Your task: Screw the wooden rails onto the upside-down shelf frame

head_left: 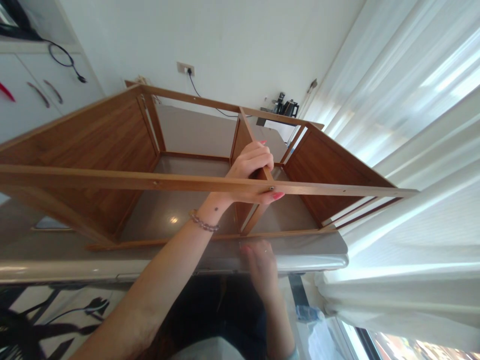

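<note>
A brown wooden shelf frame (210,184) with solid side panels stands on the grey table (315,245), its top open. Inside it, an upright divider panel (243,132) runs from the far rail to the near rail. My left hand (251,162) is closed on the divider's top edge near the front rail, fingers over it and the thumb below the rail. A beaded bracelet circles that wrist. My right hand (260,262) is lower, at the table's near edge below the divider; it is blurred, and whether it holds anything is unclear.
Behind the frame, a black kettle (290,108) stands near a wall socket (185,68) with a plugged-in cord. White curtains (423,165) hang at right. White cabinets (33,85) are at left. A plastic bottle (309,313) lies below the table at right.
</note>
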Motion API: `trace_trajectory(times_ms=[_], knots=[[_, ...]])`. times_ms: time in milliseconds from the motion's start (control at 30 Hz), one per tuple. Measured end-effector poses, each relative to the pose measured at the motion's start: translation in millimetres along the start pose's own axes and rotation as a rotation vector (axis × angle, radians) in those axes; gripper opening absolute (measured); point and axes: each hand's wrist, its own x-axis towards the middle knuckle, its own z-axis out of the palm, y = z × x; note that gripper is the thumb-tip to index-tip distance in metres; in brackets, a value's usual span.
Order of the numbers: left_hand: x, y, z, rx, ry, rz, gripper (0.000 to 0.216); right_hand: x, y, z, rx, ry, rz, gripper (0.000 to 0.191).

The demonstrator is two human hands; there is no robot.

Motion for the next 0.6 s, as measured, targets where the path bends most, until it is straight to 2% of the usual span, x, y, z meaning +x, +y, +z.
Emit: trace_trajectory(times_ms=[300,433,600], knots=[[10.4,19.9,-0.9,0.013,0.045,-0.067,0.059,3.1,-5.5,-1.4,-0.026,0.068,-0.071,0.021],[11.5,24.0,0.4,0.008,0.042,-0.101,0.061,-0.1,-5.3,-4.2,-0.041,0.175,-0.112,0.018],[8.9,26.1,1.8,0.022,0.052,-0.084,0.061,-6.1,-6.9,-2.7,-0.027,0.292,-0.238,0.017]])
